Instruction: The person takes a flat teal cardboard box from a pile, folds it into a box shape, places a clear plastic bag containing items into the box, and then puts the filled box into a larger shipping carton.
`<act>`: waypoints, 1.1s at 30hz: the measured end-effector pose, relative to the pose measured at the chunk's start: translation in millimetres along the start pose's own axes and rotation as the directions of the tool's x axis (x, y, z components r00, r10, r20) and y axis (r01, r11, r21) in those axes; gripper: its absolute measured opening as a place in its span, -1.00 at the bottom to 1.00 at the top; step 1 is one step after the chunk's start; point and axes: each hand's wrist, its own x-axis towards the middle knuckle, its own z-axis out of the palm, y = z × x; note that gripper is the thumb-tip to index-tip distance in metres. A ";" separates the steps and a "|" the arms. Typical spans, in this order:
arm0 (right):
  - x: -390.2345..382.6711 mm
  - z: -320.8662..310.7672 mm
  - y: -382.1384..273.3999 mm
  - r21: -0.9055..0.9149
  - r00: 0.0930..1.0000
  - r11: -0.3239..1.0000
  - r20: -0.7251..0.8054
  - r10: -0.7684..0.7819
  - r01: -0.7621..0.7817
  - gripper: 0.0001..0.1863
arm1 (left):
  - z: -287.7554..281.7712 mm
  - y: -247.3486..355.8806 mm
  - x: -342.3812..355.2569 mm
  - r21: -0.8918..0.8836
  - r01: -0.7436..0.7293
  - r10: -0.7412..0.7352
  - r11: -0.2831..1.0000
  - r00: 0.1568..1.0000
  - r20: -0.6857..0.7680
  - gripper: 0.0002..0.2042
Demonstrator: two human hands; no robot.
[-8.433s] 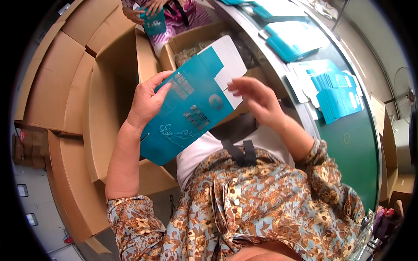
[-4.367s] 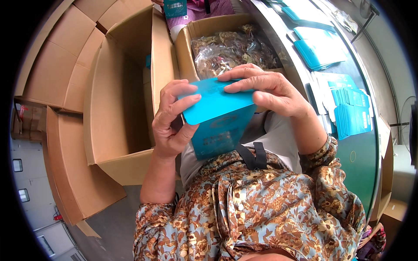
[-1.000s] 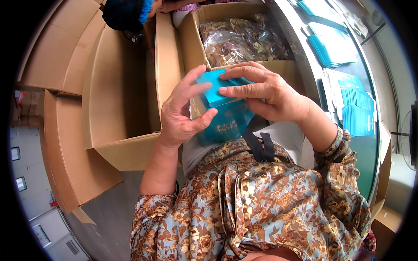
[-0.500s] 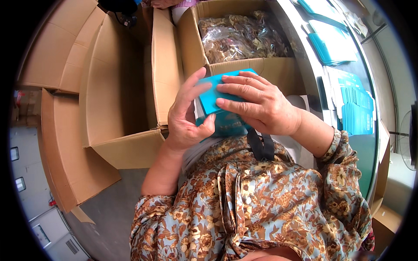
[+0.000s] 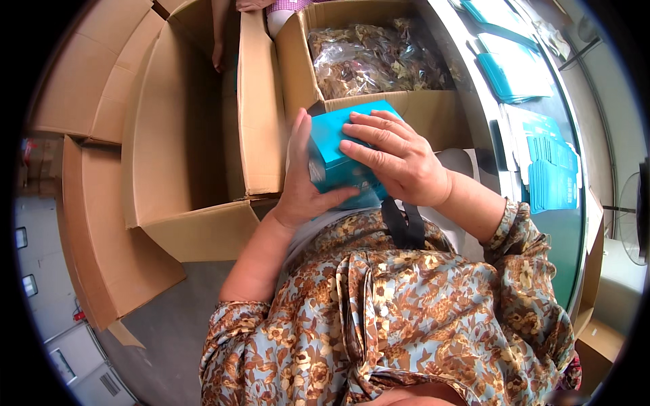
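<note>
A teal cardboard box point(image 5: 338, 133) with a closed top is held up in front of my body. My left hand point(image 5: 298, 179) grips its left side, thumb across the front face and fingers along the side. Over the top and right edge lies my right hand point(image 5: 403, 159), its fingers bent onto the lid; its thumb is mostly hidden. Just beyond the teal box stands an open brown carton point(image 5: 406, 108) filled with clear plastic bags of dried, brownish leafy pieces point(image 5: 359, 64).
At the left stands a large open carton point(image 5: 183, 135) with its flaps out. Another person's hand point(image 5: 217, 57) hangs into its far end. Along the right runs a table point(image 5: 558, 247) with stacks of flat teal cartons point(image 5: 554, 179). A fan point(image 5: 633, 216) is at the far right.
My left hand has closed in against the teal box's side, its thumb now across the front. My right hand has shifted slightly left. The other person's arm now reaches into the left carton.
</note>
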 end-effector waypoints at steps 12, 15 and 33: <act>8.4 -20.5 -4.1 -0.068 0.969 0.997 0.245 0.037 -0.020 -0.37 | -13.6 1.2 -3.6 0.202 -0.027 0.020 0.979 0.999 0.038 0.03; 3.7 -18.9 -15.0 -0.147 0.937 0.987 0.330 0.110 -0.065 -0.33 | -15.2 -9.5 -8.5 0.099 0.057 -0.060 0.993 0.998 0.031 -0.02; -52.9 -19.9 -4.6 0.302 0.883 0.907 -0.277 0.379 -0.294 -0.19 | -17.7 46.8 24.4 -0.002 -0.233 0.219 0.972 0.914 -0.343 -0.15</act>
